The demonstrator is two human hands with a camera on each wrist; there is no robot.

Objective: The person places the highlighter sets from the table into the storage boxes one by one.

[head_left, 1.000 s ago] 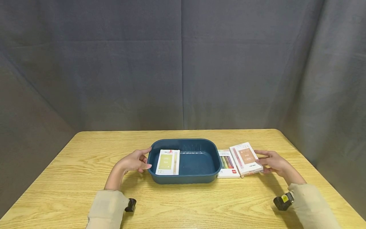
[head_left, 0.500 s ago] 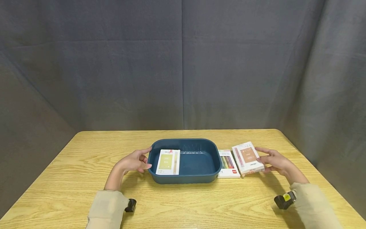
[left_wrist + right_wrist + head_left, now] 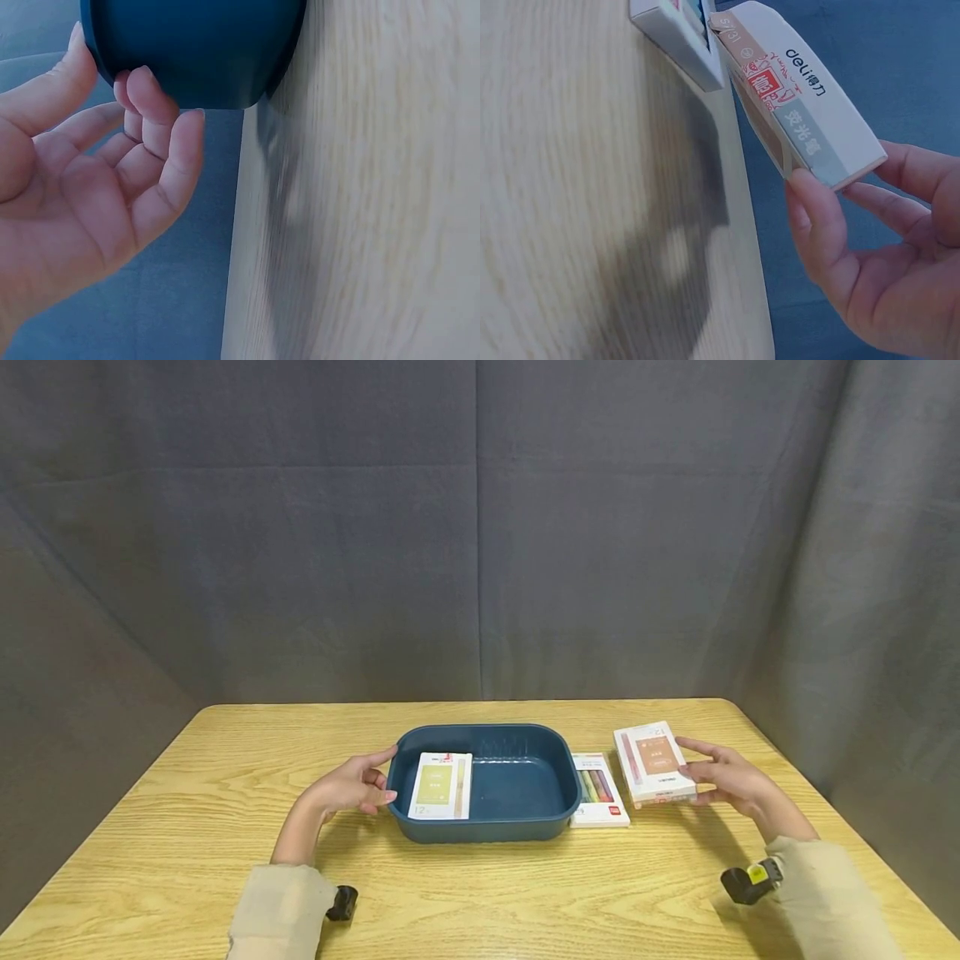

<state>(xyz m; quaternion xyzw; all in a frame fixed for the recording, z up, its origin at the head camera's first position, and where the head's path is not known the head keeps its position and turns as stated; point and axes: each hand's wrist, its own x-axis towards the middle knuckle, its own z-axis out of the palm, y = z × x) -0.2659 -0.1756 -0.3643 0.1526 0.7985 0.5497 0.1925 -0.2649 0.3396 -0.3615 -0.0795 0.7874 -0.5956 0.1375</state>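
- the right hand pinches the box with an orange label between thumb and fingers, at the box's right side; the grip is firm enough to carry its right end clear of the table.
- that box is tilted, toward the table's far right corner, its printed "deli" end turned to the table's near edge; whether its left edge touches the wood i cannot tell.
- the left hand grasps the left end of the blue tray, thumb and bent fingers set against its rim and outer wall.
- the tray sits on the table midway between the left and right edges, its long sides running along the far edge.
- in the tray's left half lies a white box with a yellow-green label, near the left wall; its lower end is close to the tray's near wall.
- a windowed box of coloured sticks lies just beside the tray's right end, between the tray and the held box.
- both arms wear cream sleeves, each with a black device at the cuff.
- a dark grey curtain hangs behind the table's far edge.
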